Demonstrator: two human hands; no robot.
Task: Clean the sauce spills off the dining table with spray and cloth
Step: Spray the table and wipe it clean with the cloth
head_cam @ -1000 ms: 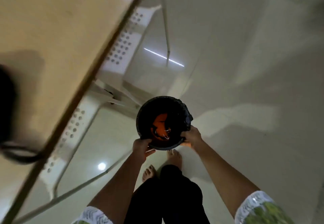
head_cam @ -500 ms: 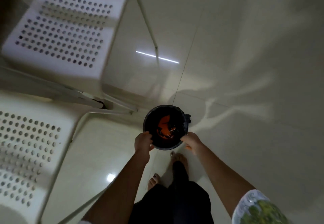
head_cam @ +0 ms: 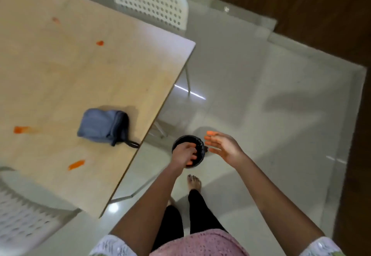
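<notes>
The wooden dining table [head_cam: 60, 75] fills the left of the view and carries several orange sauce spills, one far [head_cam: 99, 43], one at the left [head_cam: 21, 129] and one near [head_cam: 76, 164]. A small black bucket [head_cam: 198, 145] stands on the floor by the table's right edge. My left hand [head_cam: 183, 154] reaches down into it with curled fingers; what they hold is hidden. Just right of the bucket, my right hand [head_cam: 222, 147] hovers open with spread fingers. No spray bottle shows.
A blue-grey pouch [head_cam: 102, 126] with a dark strap lies on the table near its right edge. White perforated chairs stand at the far side [head_cam: 150, 1] and the near left [head_cam: 20, 221]. Glossy tiled floor [head_cam: 271, 135] spreads right to a dark wooden wall [head_cam: 321, 15].
Both hands held the bucket's rim low by the chairs. Now my view has risen above the table, my right hand has let go and my left hand reaches inside the bucket.
</notes>
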